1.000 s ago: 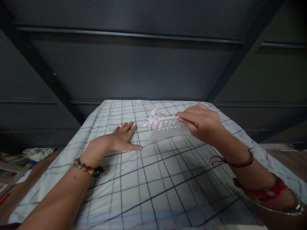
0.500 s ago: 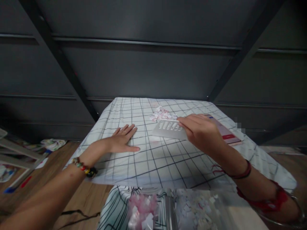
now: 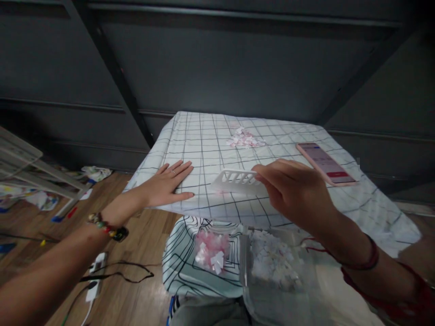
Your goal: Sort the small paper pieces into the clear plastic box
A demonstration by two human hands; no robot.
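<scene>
My left hand [image 3: 170,182] lies flat on the white cloth with dark grid lines [image 3: 200,154], fingers spread, near its front left edge. A white slotted plastic panel [image 3: 234,181] is pinched in my right hand [image 3: 292,185] by its right end. The panel is tilted up, its lower edge at the cloth close to the near side; faint pink shows beneath it. Farther back, apart from the panel, is a small heap of white and pink paper scraps [image 3: 245,138]. Part of the panel's right end is hidden by my fingers.
A phone in a pink case [image 3: 326,164] lies on the right of the cloth. Below the near edge are a clear bag of pink and white bits [image 3: 211,251] and a clear container [image 3: 245,267] holding paper scraps. A power strip [image 3: 97,271] with cables lies on the floor.
My right hand has drawn the panel away from the scrap heap toward the near edge. My left hand also rests nearer that edge. The view has tilted down, showing more of the container and floor.
</scene>
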